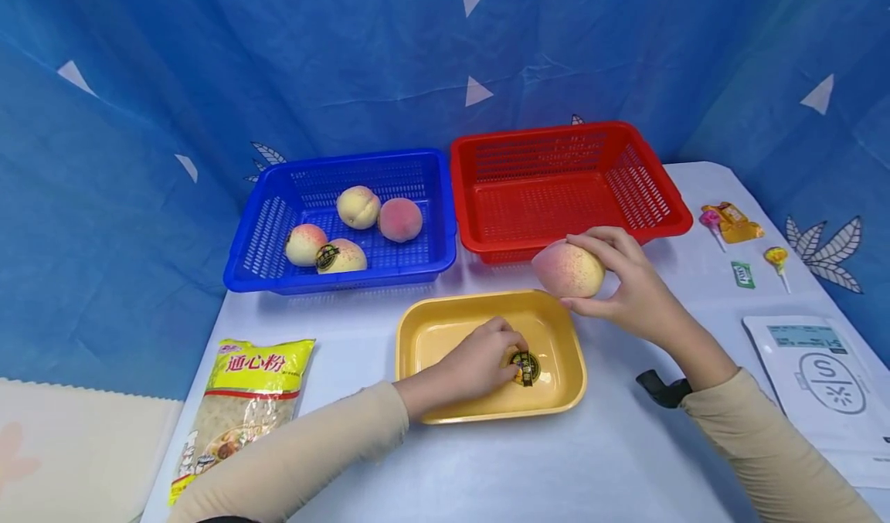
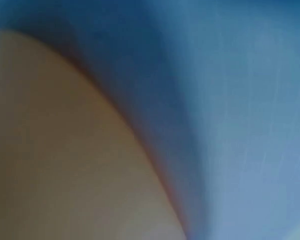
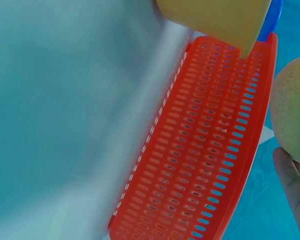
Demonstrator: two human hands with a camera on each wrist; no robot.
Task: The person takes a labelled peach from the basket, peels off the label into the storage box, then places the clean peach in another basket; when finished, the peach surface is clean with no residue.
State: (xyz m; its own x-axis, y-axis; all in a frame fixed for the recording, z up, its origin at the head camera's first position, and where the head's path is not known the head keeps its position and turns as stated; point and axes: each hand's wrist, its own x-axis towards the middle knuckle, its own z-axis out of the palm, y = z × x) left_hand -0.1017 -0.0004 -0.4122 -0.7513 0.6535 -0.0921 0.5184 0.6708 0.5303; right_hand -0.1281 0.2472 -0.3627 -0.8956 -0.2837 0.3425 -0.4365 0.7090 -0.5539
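Observation:
My right hand (image 1: 626, 280) grips a large pink-and-yellow peach (image 1: 570, 269) between thumb and fingers. The peach is raised, overlapping the front of the red basket (image 1: 535, 191) and the far right corner of the yellow tray (image 1: 410, 337) in the head view. In the right wrist view, part of the peach (image 3: 292, 110) shows at the right edge with a finger (image 3: 292, 185) against it. Inside the tray, my left hand (image 1: 480, 357) has curled fingers and pinches a black-and-gold sticker (image 1: 526, 368) at its edge. The left wrist view shows only blurred skin and cloth.
Several peaches (image 1: 401, 219) lie in a blue basket (image 1: 341, 280) at the back left. A yellow bag of macaroni (image 1: 253, 384) is at left. On the right are lollipops (image 1: 775, 259), small wrappers (image 1: 742, 274) and a white pouch (image 1: 827, 384). Blue curtain (image 1: 361, 44) hangs behind.

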